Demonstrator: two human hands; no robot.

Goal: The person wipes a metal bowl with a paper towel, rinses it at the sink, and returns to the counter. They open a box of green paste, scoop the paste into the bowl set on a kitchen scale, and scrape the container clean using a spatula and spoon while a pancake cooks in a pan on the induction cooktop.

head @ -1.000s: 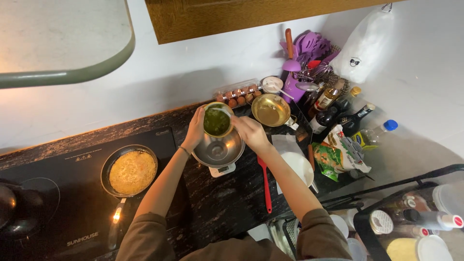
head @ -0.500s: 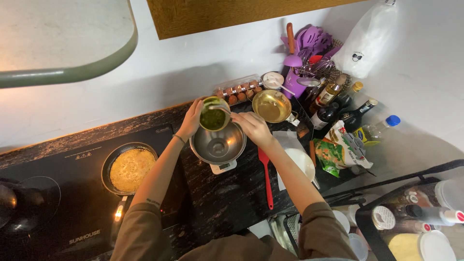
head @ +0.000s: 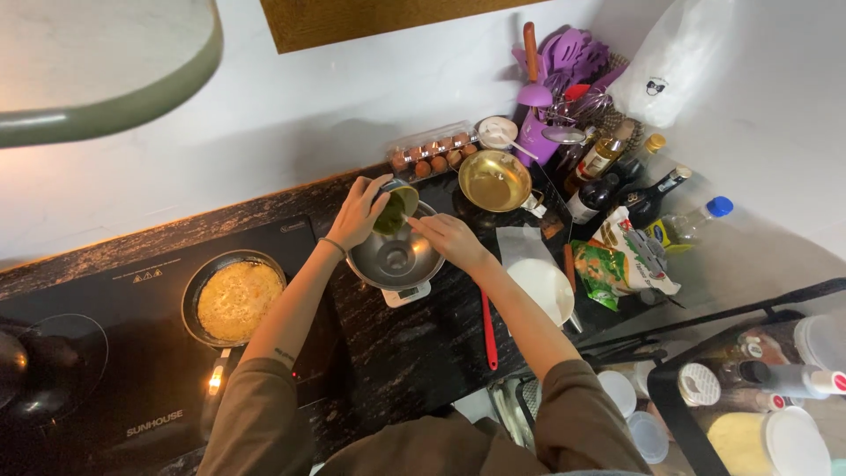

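**Green mix being scraped into the steel bowl**

Head view: the left hand (head: 359, 211) is curling closed around a small bowl of green mixture (head: 393, 210), tilting it over the steel mixing bowl (head: 397, 257) on the counter. The steel bowl looks nearly empty, so most is yet to go in. The right hand (head: 451, 238) is pinching what seems a thin utensil, reaching into the small bowl. An omelette is sitting in the frying pan (head: 233, 298) nearby.

Open dark stone counter (head: 414, 353) lies in front of the round steel mixing bowl (head: 397, 258), with only the thin red spatula (head: 487, 328) lying along its right side. To the left, the black frying pan holding a yellow omelette (head: 233, 300) blocks the way. Behind, the clear egg carton (head: 432, 155) and brass-coloured bowl (head: 494, 180) stand close. Rightward, a white plate (head: 539, 289), green snack packets (head: 608, 269) and dark glass bottles (head: 634, 189) crowd the counter.
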